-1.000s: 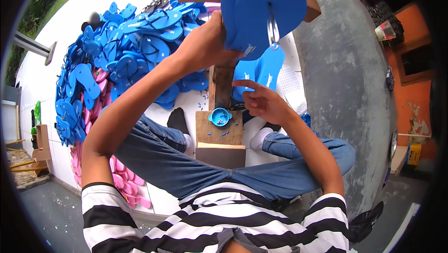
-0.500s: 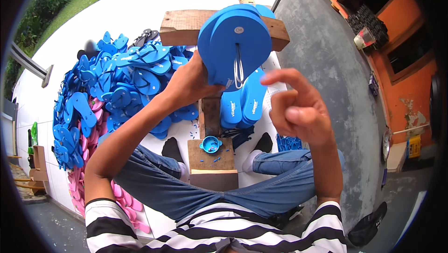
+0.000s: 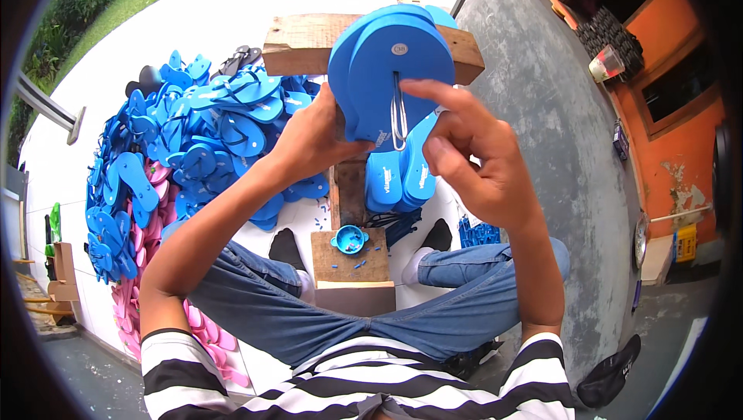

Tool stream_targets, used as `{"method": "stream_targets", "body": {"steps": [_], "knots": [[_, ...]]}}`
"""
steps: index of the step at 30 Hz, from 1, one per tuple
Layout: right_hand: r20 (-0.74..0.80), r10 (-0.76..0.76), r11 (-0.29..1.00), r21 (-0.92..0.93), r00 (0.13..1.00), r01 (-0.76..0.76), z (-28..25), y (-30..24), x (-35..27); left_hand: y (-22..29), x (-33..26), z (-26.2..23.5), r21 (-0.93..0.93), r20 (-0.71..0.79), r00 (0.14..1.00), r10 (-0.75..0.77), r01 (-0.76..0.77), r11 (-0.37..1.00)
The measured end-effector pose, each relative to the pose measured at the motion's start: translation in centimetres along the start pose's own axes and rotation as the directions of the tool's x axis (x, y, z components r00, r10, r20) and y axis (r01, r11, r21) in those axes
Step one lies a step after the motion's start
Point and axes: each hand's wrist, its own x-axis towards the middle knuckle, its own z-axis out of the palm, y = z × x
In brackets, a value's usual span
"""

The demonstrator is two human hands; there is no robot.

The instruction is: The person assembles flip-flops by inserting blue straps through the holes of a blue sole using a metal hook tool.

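A blue flip-flop sole sits in front of a wooden crossbar, with other blue soles behind it. A shiny metal wire loop sticks out of a slot in its face. My left hand grips the sole's left edge, thumb across the front and fingers hidden behind. Beside the loop is my right hand, its index finger stretched to the wire's upper part and its thumb apart. Its other fingers curl loosely, and nothing shows in them. Whether the fingertip touches the wire I cannot tell.
Blue flip-flops lie heaped at the left, with pink ones nearer me. Stacked blue soles stand right of the wooden upright. On the wooden base, a small blue bowl holds little pieces. Blue straps lie by my right knee.
My right hand has moved up and left to the wire loop, its thumb opening away from the curled fingers. The left hand keeps its hold on the sole, which has barely shifted.
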Motion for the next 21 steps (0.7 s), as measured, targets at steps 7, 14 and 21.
{"method": "stream_targets", "body": {"steps": [7,14,21], "knots": [[0.014,-0.141,0.967,-0.212,0.99,0.141,0.3,-0.2,0.0,0.3,-0.3,0.1,-0.016,-0.043,0.998,0.036,-0.037,0.999],[0.056,-0.197,0.965,-0.168,0.979,0.203,0.9,0.7,0.2,0.4,-0.4,-0.4,-0.018,-0.013,1.0,-0.007,0.007,1.0],[-0.005,-0.133,0.988,-0.082,0.991,0.132,0.8,1.5,-1.0,0.8,-0.4,-0.5,-0.028,-0.018,1.0,-0.01,0.009,1.0]]}}
